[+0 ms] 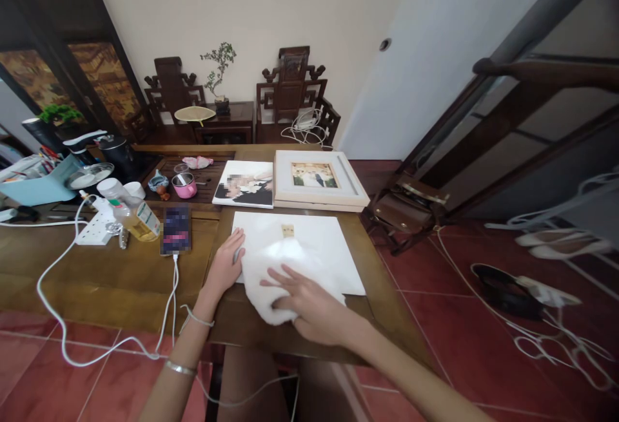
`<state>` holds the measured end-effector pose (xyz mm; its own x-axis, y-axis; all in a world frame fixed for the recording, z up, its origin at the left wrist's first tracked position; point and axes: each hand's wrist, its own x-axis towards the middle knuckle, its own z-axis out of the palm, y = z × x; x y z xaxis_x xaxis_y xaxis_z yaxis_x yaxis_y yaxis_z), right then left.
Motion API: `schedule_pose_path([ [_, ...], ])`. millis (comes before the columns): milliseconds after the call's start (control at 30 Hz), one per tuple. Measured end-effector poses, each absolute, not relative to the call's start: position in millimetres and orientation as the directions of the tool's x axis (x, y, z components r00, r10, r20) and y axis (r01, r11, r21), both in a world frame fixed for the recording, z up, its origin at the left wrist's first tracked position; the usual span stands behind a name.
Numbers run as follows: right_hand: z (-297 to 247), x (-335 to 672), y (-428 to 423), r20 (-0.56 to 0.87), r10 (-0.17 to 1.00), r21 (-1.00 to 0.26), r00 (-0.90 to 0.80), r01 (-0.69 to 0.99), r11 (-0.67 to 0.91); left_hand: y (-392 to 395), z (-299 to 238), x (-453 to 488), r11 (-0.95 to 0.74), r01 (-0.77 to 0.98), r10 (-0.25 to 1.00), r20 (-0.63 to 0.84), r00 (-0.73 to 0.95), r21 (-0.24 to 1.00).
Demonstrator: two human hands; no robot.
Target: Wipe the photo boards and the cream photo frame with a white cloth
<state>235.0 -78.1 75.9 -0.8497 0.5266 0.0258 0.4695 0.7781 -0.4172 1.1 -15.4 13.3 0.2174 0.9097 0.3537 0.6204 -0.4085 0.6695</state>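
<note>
While the left hand [226, 266] lies unclosed on the left edge of the flat white panel [331, 248] — presumably steadying it on the brown wooden bench [130, 280] — the right hand [307, 299] spreads over the fluffy white cloth [257, 299] upon it; whether this grip pinches, I cannot tell.

I see a wooden surface [130, 283] | white panel [326, 251] near front edge | left of it: phone [176, 230], bottle [141, 221], power strip [95, 229]
</note>
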Motion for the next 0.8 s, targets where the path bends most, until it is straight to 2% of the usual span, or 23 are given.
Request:
schedule_pose_path([
  [133, 73.3, 237.8, -29.0, 0.061, 0.667, -0.417, -0.743, 0.588, 0.693, -16.1, 13.2, 2.6, -0.417, 0.627, 0.905, 0.366, 0.218, 0.658],
  [233, 67.6, 216.1, 5.2, 0.075, 0.793, -0.339, -0.604, 0.733, 0.590, -18.4, 17.6, 3.3, -0.426, 0.601, 0.901, 0.379, 0.213, 0.676],
  [333, 63.5, 183.7, 16.0, 0.098, 0.845, -0.244, -0.526, 0.810, 0.532, -20.6, 23.1, 2.3, -0.428, 0.552, 0.900, 0.393, 0.188, 0.716],
  [400, 62.1, 166.4, 6.7, 0.109, 0.816, -0.198, -0.567, 0.793, 0.577, -21.3, 25.0, 0.7, -0.428, 0.523, 0.898, 0.413, 0.153, 0.737],
  [467, 62.6, 159.1, -13.4, 0.104, 0.732, -0.188, -0.673, 0.709, 0.679, -21.7, 25.4, -0.7, -0.439, 0.499, 0.890, 0.439, 0.126, 0.747],
  [533, 66.1, 163.5, -38.9, 0.088, 0.632, -0.220, -0.770, 0.603, 0.766, -22.1, 25.3, -1.3, -0.451, 0.485, 0.881, 0.460, 0.110, 0.749],
  [633, 77.5, 187.0, -71.8, 0.035, 0.536, -0.328, -0.844, 0.497, 0.804, -22.9, 25.1, 0.4, -0.445, 0.490, 0.885, 0.452, 0.112, 0.749],
  [700, 86.1, 206.4, -81.4, -0.012, 0.532, -0.394, -0.847, 0.493, 0.776, -22.8, 23.8, 2.5, -0.433, 0.510, 0.895, 0.419, 0.149, 0.743],
  [800, 92.4, 227.5, -71.5, -0.062, 0.664, -0.396, -0.745, 0.629, 0.669, -20.7, 18.8, 5.1, -0.427, 0.560, 0.902, 0.382, 0.203, 0.710],
])
